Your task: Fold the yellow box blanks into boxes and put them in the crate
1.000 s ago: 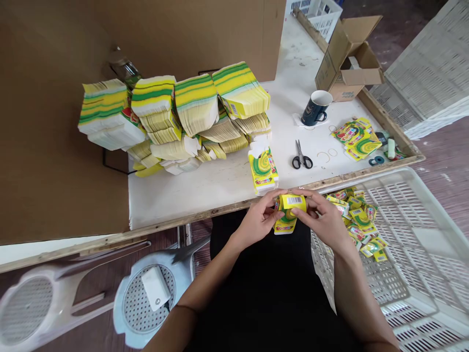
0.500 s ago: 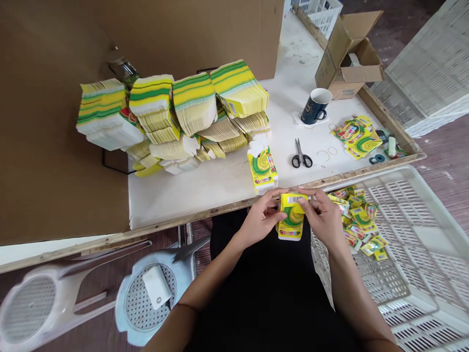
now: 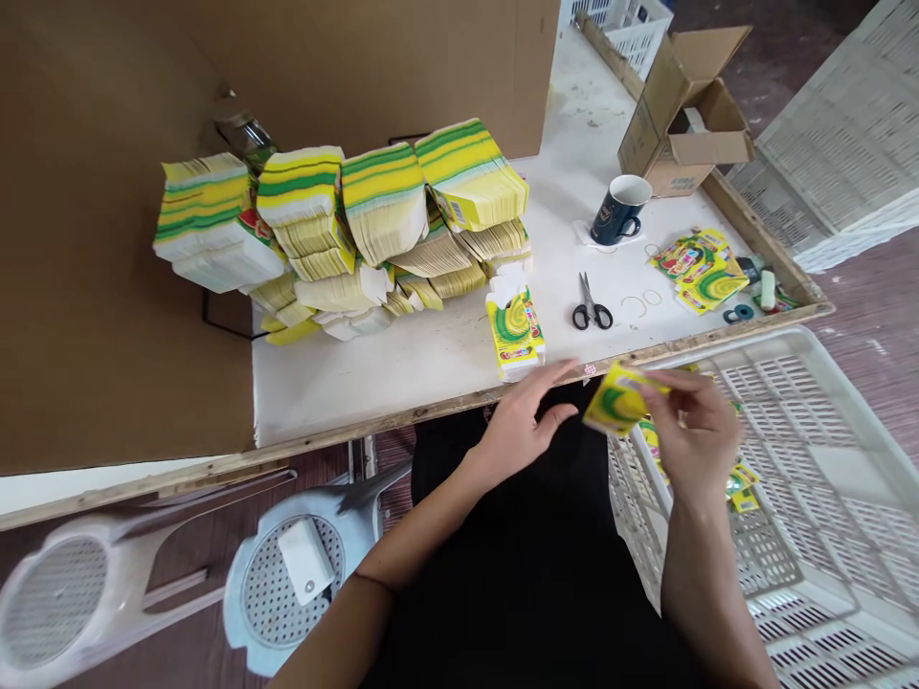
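Observation:
A small yellow-and-green printed carton (image 3: pixel 616 400) is pinched in my right hand (image 3: pixel 693 431), slightly blurred, over the near left corner of the white plastic crate (image 3: pixel 825 421). My left hand (image 3: pixel 518 421) holds nothing; its thumb and fingers are apart, just in front of the table's wooden edge. Close beyond it, a single flat-lying yellow carton (image 3: pixel 515 330) rests on the table with its white flaps toward the stacks. Several more yellow packs (image 3: pixel 743 488) lie in the crate, partly hidden by my right hand.
Bundled stacks of flat cartons (image 3: pixel 384 201) stand along the cardboard wall (image 3: pixel 373 67). Black-handled scissors (image 3: pixel 593 304), a dark mug (image 3: pixel 621 211), loose flat cartons (image 3: pixel 700 268) and an open cardboard box (image 3: pixel 685 124) are on the table (image 3: pixel 359 378). Two plastic stools (image 3: pixel 305 507) stand below left.
Half a second ago both hands held the carton in front of my body. My left hand has let go, and my right hand has carried the carton rightward toward the crate.

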Available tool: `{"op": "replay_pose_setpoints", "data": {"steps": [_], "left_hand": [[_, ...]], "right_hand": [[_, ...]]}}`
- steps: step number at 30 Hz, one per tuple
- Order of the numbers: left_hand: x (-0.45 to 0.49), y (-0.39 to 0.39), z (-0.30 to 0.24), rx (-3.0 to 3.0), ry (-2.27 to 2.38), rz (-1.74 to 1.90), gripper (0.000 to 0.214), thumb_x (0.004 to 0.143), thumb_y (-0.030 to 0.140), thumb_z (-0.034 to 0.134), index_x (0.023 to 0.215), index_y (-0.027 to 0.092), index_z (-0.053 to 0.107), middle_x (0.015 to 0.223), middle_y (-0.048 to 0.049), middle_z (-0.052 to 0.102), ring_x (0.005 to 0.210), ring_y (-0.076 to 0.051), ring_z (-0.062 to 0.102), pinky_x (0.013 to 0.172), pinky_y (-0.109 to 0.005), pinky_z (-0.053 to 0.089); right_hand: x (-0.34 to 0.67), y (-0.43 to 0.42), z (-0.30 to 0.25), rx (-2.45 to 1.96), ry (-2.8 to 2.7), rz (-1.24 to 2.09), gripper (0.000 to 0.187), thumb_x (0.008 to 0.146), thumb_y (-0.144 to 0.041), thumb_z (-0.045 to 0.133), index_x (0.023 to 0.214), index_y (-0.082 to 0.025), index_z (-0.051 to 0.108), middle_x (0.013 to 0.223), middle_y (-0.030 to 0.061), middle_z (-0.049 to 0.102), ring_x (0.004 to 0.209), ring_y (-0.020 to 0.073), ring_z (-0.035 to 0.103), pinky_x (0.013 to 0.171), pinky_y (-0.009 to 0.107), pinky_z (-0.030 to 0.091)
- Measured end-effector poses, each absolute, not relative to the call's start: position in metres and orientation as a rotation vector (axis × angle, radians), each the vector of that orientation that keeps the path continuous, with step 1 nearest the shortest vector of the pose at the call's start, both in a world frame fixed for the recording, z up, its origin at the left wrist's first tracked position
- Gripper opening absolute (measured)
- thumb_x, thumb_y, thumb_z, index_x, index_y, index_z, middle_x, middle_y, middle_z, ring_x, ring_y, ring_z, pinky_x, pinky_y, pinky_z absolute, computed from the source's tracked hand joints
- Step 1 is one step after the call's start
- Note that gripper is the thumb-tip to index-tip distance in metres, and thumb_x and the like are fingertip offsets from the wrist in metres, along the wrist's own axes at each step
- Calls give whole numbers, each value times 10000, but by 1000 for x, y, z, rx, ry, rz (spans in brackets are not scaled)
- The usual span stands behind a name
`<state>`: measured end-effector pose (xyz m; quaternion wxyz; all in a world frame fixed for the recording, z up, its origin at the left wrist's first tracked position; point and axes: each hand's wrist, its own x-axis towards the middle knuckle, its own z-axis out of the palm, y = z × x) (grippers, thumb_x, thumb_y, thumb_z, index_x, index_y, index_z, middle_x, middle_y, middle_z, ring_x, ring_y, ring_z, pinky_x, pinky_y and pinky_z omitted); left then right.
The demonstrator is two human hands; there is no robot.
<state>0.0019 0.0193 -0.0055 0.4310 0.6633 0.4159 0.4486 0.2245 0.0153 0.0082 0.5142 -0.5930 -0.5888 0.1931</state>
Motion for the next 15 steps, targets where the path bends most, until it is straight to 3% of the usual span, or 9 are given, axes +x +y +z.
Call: {"op": "replay_pose_setpoints", "data": {"steps": [2, 4, 8, 10, 15], "left_hand": [[-9, 32, -10, 1822, 1307, 1137, 560, 978, 365, 632, 1511, 263, 495, 1627, -153, 473, 1586, -346, 331, 1314, -645, 160], [-19, 43, -18, 1883, 1503, 1071, 603, 971, 357, 636, 1536, 231, 467, 1667, -167, 409, 1612, -359, 263, 1303, -693, 94], [-29, 49, -34, 1916, 1540, 1046, 356, 1019, 275, 519, 1329, 213, 683, 1473, -127, 649, 1450, -291, 551, 1281, -573, 353], [-30, 46, -37, 1920, 1528, 1098, 324, 1031, 268, 490, 1232, 223, 741, 1361, -108, 727, 1357, -267, 639, 1236, -534, 441], [-28, 40, -36, 1987, 1474, 1091, 340, 945, 271, 673, 1277, 208, 714, 1379, -122, 714, 1368, -306, 627, 1231, -584, 436]], "right_hand": [[239, 17, 15, -1563, -1403, 169, 179, 917, -392, 751, 1019, -245, 763, 1080, 117, 716, 978, 275, 627, 722, 387, 471], [246, 18, 16, -1616, -1423, 83, 211, 917, -413, 742, 1031, -237, 762, 1108, 128, 706, 999, 283, 605, 732, 390, 465], [228, 20, 3, -1545, -1457, 438, 250, 934, -463, 694, 996, -227, 746, 933, 64, 717, 717, 185, 563, 655, 345, 458], [209, 21, -7, -1517, -1409, 641, 280, 938, -487, 682, 986, -219, 747, 869, 51, 731, 678, 171, 579, 638, 331, 468], [169, 34, -29, -1418, -1261, 1002, 398, 889, -575, 707, 1036, -205, 722, 860, 62, 760, 699, 179, 651, 617, 313, 508]]}}
